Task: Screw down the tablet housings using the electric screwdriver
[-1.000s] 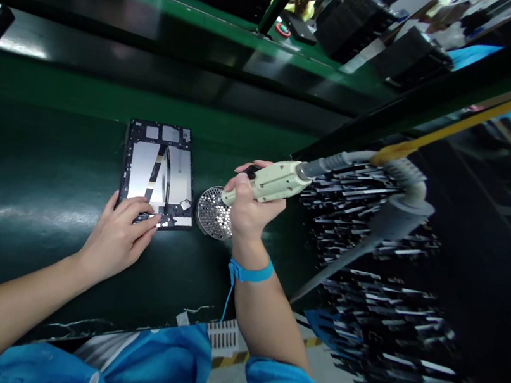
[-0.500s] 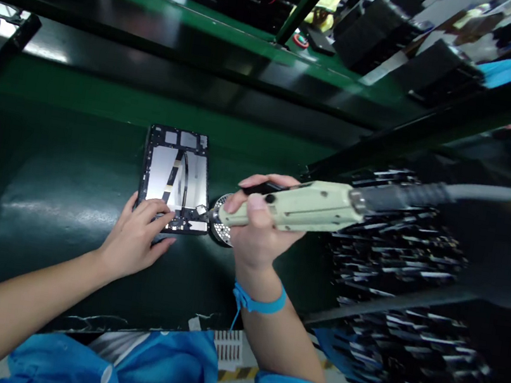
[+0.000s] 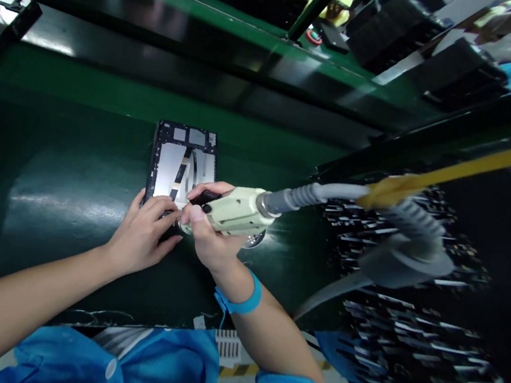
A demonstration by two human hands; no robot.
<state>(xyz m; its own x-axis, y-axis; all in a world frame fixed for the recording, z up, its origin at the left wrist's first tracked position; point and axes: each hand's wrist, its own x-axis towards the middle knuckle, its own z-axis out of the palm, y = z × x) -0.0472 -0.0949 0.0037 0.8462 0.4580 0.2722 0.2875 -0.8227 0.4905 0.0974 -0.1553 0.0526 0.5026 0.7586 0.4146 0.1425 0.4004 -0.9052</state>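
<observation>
An opened tablet lies flat on the green work surface, its inner side up, showing a silver plate and dark ribbon cables. My left hand holds its lower left part, fingers bent over the edge and thumb lower down. My right hand is wrapped round a pale green electric screwdriver, which points left at the tablet's lower end, close to my left fingertips. The screwdriver's tip is hidden behind my fingers. A round perforated metal dish shows partly from behind my right hand.
A grey cable with a yellow strap runs from the screwdriver to the right. Many dark, thin parts stand in rows at right. Another device lies far left. A green shelf crosses the back.
My right hand has moved the screwdriver left, from the tablet's lower right corner to near my left fingertips. The dish shows on the other side of my hand. My left hand stays on the tablet.
</observation>
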